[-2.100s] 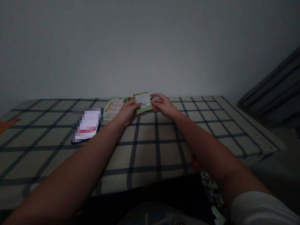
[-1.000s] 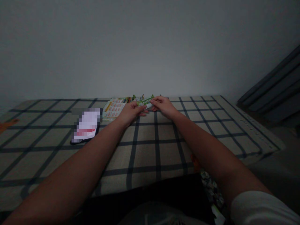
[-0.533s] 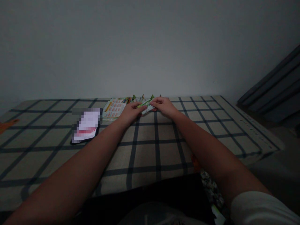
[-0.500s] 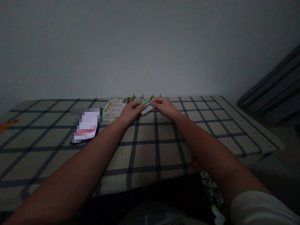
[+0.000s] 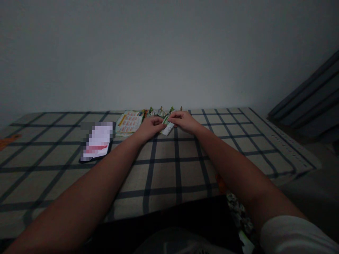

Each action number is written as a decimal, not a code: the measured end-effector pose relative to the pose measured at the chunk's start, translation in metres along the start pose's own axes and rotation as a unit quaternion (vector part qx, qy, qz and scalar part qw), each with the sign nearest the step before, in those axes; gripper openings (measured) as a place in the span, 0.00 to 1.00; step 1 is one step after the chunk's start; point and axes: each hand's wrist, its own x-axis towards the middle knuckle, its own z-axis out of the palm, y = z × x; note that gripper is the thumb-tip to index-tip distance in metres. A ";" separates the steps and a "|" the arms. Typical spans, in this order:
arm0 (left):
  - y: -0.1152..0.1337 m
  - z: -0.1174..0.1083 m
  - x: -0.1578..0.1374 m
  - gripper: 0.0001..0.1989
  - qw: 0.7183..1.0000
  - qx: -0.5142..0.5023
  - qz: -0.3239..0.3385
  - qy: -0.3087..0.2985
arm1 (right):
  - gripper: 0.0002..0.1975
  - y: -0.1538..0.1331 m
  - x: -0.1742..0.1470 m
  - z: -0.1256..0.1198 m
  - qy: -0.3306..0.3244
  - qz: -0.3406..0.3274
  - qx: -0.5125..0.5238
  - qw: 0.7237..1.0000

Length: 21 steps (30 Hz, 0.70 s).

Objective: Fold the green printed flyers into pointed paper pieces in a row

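Between my two hands is a small green-and-white packet (image 5: 167, 129), tilted, with its white end towards me. My left hand (image 5: 150, 127) pinches its left side between thumb and fingers. My right hand (image 5: 183, 121) grips the upper right part, fingers bent together. Fingers cover much of the packet. Just behind the hands, several small green-tipped packets (image 5: 160, 112) lie in a row near the wall. To the left of my left hand lies a larger flat printed bag (image 5: 130, 121) with white panels and red and yellow print.
A phone (image 5: 97, 142) with a lit, pixelated screen lies on the left. A checked cloth (image 5: 164, 169) covers the table, which meets a plain wall (image 5: 169, 53). An orange item (image 5: 9, 141) is at the far left; a grey curtain (image 5: 312, 95) hangs right.
The packet has turned steeper, its white end now pointing more towards me. My left hand has shifted slightly; my right hand stays nearly in place.
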 end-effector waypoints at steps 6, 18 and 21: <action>0.004 -0.001 -0.003 0.18 0.999 0.025 0.013 0.016 | 0.05 -0.003 0.001 0.002 0.009 0.023 0.018 1.000; 0.006 -0.003 -0.002 0.16 0.996 0.010 0.038 0.080 | 0.08 -0.003 0.001 0.001 0.026 0.026 0.042 0.998; 0.006 -0.002 -0.003 0.16 0.996 0.005 0.029 0.080 | 0.10 -0.003 0.002 0.002 0.029 0.021 0.032 0.999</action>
